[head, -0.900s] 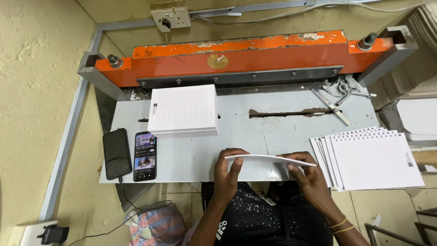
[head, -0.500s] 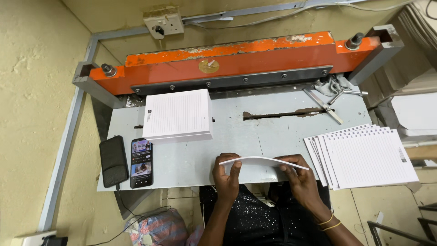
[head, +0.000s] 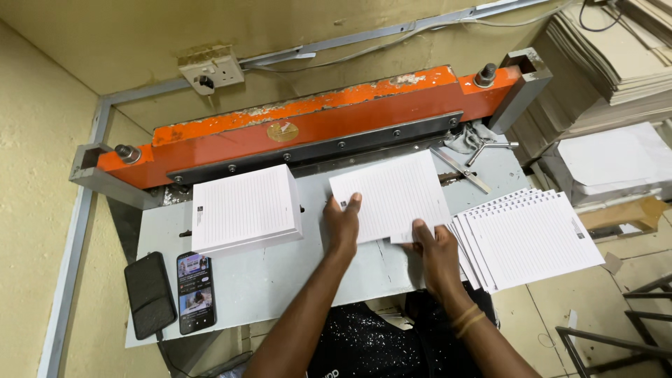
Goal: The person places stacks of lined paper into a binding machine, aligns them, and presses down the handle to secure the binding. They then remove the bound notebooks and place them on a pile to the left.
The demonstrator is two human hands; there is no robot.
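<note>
Near the table's (head: 280,280) front edge, both forearms reach forward. The right hand (head: 434,246) lies flat, fingers together, on the near right corner of a sheaf of lined sheets (head: 392,194), hiding that corner. The left hand (head: 341,224) presses its near left edge, thumb on top. The sheaf lies flat mid-table, slightly skewed, its long axis running toward the orange cutter (head: 308,122) at the far edge. How many sheets it holds cannot be made out.

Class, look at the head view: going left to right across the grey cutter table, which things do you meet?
Black power bank → phone → thick paper stack → left hand → lined sheets under both hands → right hand → fanned sheets.
</note>
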